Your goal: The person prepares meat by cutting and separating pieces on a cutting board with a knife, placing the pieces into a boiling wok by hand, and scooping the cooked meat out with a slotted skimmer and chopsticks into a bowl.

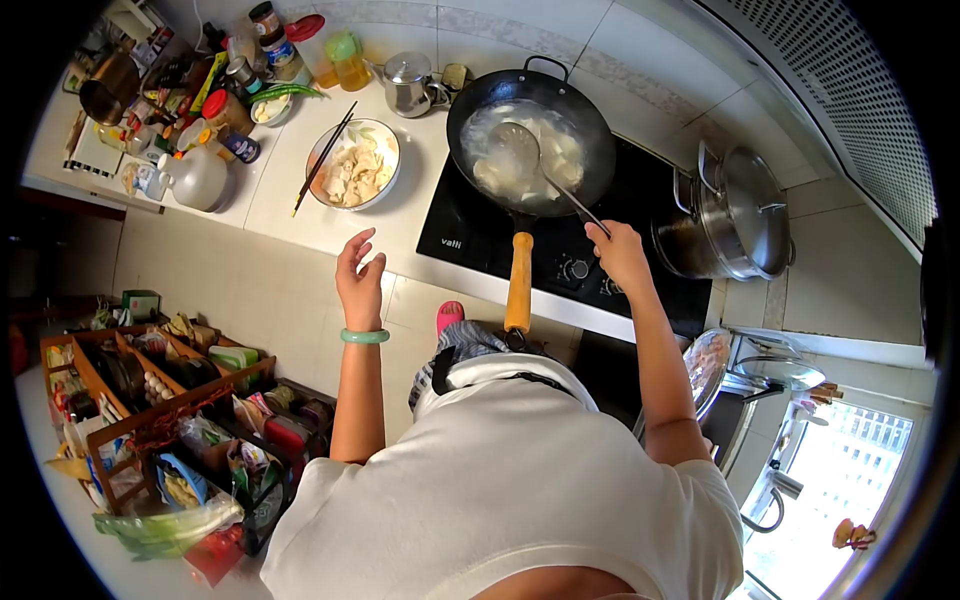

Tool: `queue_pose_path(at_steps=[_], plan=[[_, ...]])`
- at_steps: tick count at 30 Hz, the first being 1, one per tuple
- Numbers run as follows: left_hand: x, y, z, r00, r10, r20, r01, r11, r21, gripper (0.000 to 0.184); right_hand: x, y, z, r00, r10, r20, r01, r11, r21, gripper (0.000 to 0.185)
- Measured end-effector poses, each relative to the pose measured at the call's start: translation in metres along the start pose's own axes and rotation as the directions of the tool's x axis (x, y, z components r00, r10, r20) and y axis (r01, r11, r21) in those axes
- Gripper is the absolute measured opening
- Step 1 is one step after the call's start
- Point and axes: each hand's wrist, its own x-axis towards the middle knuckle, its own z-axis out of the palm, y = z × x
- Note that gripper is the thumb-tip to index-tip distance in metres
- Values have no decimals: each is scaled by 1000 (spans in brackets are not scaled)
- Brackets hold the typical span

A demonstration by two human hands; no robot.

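My right hand is closed round the metal handle of a skimmer, whose round head dips into the cloudy liquid of a black wok. Pale pieces that look like dumplings float around it. The wok's wooden handle points toward me. My left hand, with a green bangle at the wrist, hangs in the air before the counter edge, fingers apart and holding nothing. Beyond it, a white bowl holds more pale dumplings. Dark chopsticks lie across its left rim.
A black cooktop carries the wok, with a steamer pot at the right. A metal lidded pot, jars and a white jug crowd the counter's left. Wooden racks of groceries stand on the floor lower left.
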Motion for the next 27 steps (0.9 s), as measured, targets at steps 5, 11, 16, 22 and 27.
queue_pose_path(at_steps=[5,11,16,22,27], plan=[[-2,4,0,1000,4,-6,-4,1000,-4,34,-2,-7,4,982,-95,-161,73,988,-135,34],[-2,-2,0,1000,1,8,-1,1000,-13,33,4,-9,12,990,-44,-134,15,977,-215,31],[-1,0,3,1000,-1,10,1,1000,-23,32,21,21,8,998,20,66,-31,985,172,32],[-3,4,4,1000,-19,21,19,999,-40,32,26,37,-19,747,130,652,-593,574,565,32],[-4,5,5,1000,-1,23,3,998,-66,32,14,38,-32,731,104,675,-606,555,570,32]])
